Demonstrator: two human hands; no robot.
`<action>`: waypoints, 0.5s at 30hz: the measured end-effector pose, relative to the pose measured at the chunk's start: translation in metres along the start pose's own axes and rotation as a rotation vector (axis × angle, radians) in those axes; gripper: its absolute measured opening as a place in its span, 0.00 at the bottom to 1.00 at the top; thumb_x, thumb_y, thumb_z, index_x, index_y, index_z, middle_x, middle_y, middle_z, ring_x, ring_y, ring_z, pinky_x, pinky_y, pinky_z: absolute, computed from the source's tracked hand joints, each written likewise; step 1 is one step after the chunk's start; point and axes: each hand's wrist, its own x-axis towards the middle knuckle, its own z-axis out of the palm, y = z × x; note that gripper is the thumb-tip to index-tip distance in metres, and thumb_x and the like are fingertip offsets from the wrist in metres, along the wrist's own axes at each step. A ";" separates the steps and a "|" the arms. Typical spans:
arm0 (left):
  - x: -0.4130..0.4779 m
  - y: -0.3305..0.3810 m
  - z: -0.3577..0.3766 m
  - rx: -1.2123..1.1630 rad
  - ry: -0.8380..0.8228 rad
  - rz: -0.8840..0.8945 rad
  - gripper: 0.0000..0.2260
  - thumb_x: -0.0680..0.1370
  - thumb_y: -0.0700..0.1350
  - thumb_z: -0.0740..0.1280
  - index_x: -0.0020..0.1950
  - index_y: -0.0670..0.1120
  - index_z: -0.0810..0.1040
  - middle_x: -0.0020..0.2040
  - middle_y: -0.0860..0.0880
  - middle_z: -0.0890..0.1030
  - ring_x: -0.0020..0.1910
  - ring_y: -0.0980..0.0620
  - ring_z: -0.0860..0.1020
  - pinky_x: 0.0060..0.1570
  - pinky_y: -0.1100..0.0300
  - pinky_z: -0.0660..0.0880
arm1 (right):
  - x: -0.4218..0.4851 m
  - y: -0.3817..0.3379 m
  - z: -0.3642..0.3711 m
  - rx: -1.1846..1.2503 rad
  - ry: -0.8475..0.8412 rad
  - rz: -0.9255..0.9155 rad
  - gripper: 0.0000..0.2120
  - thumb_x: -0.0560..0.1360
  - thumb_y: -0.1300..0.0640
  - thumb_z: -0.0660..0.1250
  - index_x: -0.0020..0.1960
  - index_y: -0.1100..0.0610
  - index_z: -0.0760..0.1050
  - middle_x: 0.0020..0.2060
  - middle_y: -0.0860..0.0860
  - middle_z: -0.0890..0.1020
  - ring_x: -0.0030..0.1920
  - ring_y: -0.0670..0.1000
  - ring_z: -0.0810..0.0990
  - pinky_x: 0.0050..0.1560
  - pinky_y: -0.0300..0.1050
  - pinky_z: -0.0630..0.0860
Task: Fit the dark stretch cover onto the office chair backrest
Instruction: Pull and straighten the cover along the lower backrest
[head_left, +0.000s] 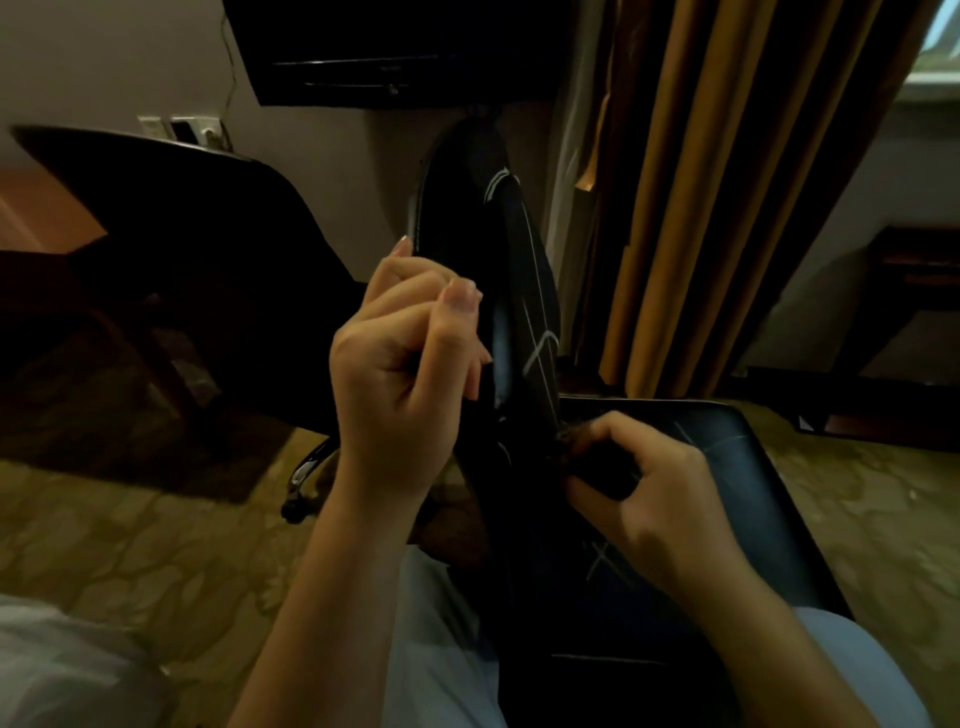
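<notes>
While our left hand (410, 358) pinches the cover (535, 291) edge at the chair backrest (457, 208), our right hand (654, 488) curls tight around its lower folds beside the seat (743, 452).

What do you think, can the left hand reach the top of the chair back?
Probably yes. The left hand grips the cover partway up the backrest, and nothing stands between it and the top, though it would need to let go first.
</notes>
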 end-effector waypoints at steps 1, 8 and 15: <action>0.000 0.000 -0.001 0.006 -0.012 0.008 0.22 0.80 0.39 0.55 0.26 0.46 0.70 0.25 0.46 0.73 0.39 0.51 0.75 0.64 0.60 0.63 | 0.005 -0.009 -0.001 0.052 0.017 -0.031 0.11 0.67 0.61 0.75 0.45 0.49 0.77 0.43 0.41 0.81 0.46 0.40 0.81 0.43 0.33 0.77; 0.002 0.001 -0.006 0.010 -0.056 0.005 0.21 0.80 0.39 0.55 0.27 0.46 0.71 0.26 0.45 0.74 0.39 0.51 0.75 0.63 0.63 0.62 | 0.019 -0.034 0.013 0.102 0.140 -0.263 0.13 0.69 0.56 0.75 0.50 0.54 0.75 0.51 0.45 0.80 0.55 0.40 0.79 0.53 0.32 0.75; 0.001 -0.001 -0.002 -0.003 -0.005 0.002 0.22 0.80 0.39 0.55 0.25 0.46 0.70 0.25 0.47 0.72 0.40 0.51 0.75 0.65 0.58 0.63 | -0.011 0.014 0.005 -0.172 0.000 -0.038 0.14 0.66 0.59 0.76 0.48 0.49 0.77 0.45 0.42 0.80 0.47 0.42 0.79 0.46 0.36 0.76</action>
